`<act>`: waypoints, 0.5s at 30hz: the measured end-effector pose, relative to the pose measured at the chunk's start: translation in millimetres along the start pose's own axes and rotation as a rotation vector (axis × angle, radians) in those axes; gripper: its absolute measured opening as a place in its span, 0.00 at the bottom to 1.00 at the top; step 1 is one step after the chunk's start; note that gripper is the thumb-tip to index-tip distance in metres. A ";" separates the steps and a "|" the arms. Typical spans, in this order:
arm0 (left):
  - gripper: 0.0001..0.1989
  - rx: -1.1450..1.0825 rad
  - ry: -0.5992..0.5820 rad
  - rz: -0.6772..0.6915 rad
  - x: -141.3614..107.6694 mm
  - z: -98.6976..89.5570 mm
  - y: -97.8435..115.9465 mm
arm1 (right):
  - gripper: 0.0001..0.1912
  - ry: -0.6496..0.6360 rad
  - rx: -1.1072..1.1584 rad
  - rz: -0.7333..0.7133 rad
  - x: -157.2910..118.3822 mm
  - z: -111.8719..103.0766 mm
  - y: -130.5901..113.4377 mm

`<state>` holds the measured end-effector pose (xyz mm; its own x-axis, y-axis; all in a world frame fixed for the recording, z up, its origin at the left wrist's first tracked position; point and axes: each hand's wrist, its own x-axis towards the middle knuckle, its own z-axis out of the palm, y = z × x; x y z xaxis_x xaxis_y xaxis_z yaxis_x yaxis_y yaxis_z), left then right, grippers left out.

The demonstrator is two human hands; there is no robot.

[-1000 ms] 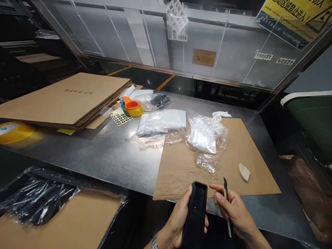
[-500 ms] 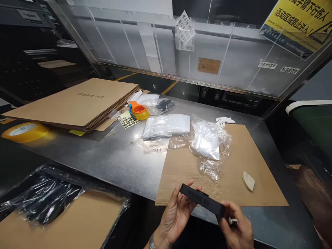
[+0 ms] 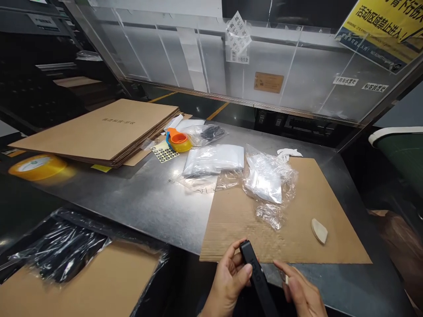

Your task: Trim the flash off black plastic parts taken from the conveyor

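Note:
A black oblong bar with raised lettering (image 3: 258,279) stands tilted in my left hand (image 3: 228,277), whose thumb and fingers are wrapped round its upper part; its lower end runs out of the picture. My right hand (image 3: 302,288) is beside the bar and apart from it, index finger stretched forward. Between its thumb and fingers shows a small whitish piece (image 3: 286,279), too small to name. Beyond the hands, a brown cardboard sheet (image 3: 231,224) covers part of the metal table, with a beige wedge-shaped piece (image 3: 319,231) on it.
Clear plastic bags with silvery contents (image 3: 264,178) and a stack of white pouches (image 3: 214,158) lie mid-table. An orange tape dispenser (image 3: 178,138), flat cartons (image 3: 99,127) and a tape roll (image 3: 38,167) are left. A plastic-lined box (image 3: 109,277) stands lower left.
The bar has turned from lying crosswise between both hands to pointing forward. My right hand has let go of it, and my left hand has closed round it.

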<state>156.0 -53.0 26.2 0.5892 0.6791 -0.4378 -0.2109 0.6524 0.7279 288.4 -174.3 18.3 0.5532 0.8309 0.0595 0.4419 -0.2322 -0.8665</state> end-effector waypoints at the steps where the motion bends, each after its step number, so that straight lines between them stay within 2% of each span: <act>1: 0.34 0.033 0.001 0.011 -1.0 -0.1 -0.2 | 0.22 -0.001 -0.053 -0.026 3.3 -3.2 -4.4; 7: 0.33 0.097 -0.011 0.024 -2.7 -0.4 -2.0 | 0.16 -0.150 -0.350 -0.267 12.7 -4.4 -13.5; 15: 0.34 0.099 -0.028 0.055 -0.2 -3.9 -8.3 | 0.15 -0.217 -0.528 -0.264 9.9 -3.1 -15.8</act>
<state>154.6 -57.3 18.2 0.6007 0.7025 -0.3817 -0.1661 0.5767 0.7999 289.0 -164.0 34.2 0.2462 0.9652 0.0885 0.8638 -0.1771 -0.4717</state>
